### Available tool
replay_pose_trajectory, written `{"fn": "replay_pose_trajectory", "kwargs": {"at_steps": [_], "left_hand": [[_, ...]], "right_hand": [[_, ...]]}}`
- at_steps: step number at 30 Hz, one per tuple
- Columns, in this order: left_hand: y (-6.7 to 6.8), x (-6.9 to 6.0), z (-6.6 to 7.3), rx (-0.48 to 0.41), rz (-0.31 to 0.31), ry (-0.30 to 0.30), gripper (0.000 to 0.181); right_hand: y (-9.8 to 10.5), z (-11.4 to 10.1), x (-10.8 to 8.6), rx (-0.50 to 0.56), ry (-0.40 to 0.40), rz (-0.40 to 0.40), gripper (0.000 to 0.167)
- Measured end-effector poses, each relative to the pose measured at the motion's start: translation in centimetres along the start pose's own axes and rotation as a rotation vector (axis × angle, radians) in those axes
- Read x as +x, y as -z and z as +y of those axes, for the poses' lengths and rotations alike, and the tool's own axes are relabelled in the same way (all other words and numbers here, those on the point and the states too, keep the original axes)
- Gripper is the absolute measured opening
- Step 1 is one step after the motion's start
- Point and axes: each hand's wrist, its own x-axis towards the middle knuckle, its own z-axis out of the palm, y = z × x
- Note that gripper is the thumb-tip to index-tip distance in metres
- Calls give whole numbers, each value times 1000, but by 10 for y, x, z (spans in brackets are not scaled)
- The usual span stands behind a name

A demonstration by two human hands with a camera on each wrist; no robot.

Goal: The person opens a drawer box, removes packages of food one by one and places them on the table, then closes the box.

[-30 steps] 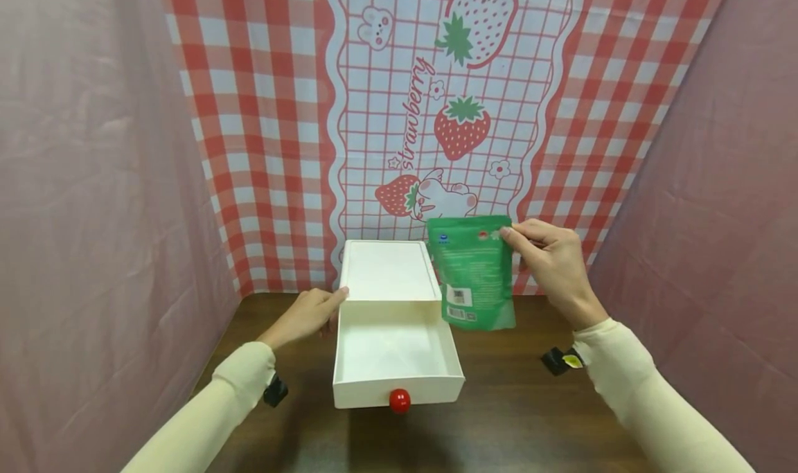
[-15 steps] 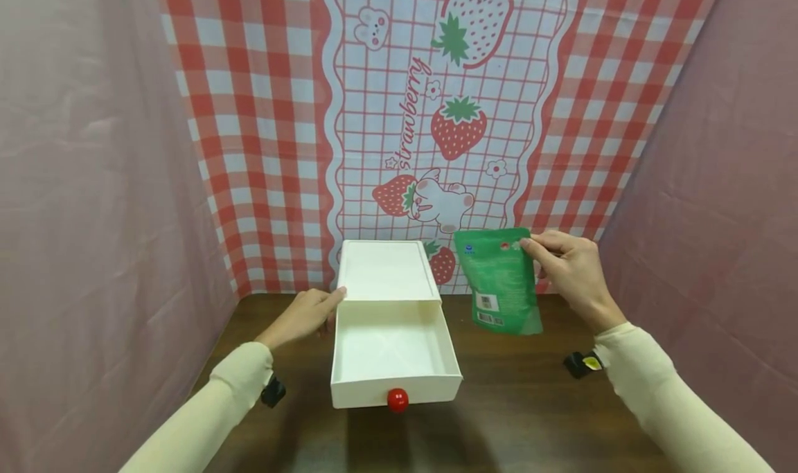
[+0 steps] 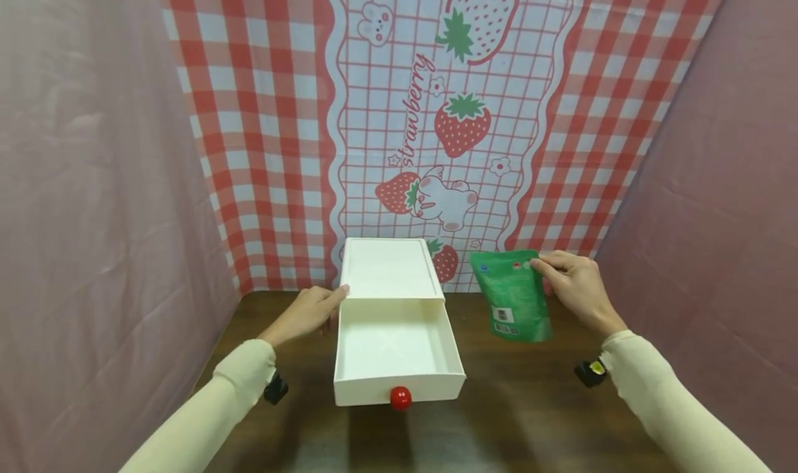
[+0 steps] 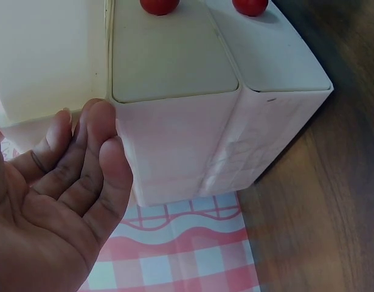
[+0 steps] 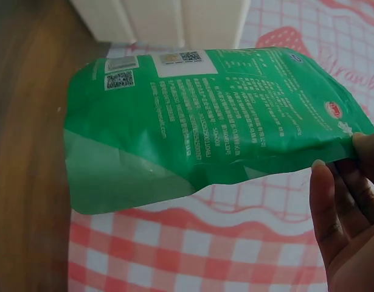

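My right hand pinches the top corner of a green resealable pouch between thumb and fingers. The pouch hangs above the table, right of the white drawer unit; its printed back with small codes faces up in the right wrist view. My left hand rests against the unit's left side, thumb at the top edge. In the left wrist view its fingers are loosely bent and touch the side wall. The top drawer, with a red knob, is pulled out and has nothing in it.
Two lower drawers with red knobs are closed in the left wrist view. The unit stands on a dark wooden table. Behind it hangs a red checked strawberry cloth; pink curtains flank both sides.
My right hand has carried the pouch to the right and lower, away from the drawer unit. The left hand and the pulled-out drawer have stayed in place.
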Motion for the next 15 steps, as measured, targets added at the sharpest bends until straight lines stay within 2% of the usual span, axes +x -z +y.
{"fn": "replay_pose_trajectory", "kwargs": {"at_steps": [10, 15], "left_hand": [[0, 0, 2, 3, 7, 2, 72], [-2, -1, 0, 17, 14, -2, 72]], "right_hand": [[-14, 33, -4, 10, -13, -34, 25], [-25, 49, -9, -29, -16, -69, 26]]}}
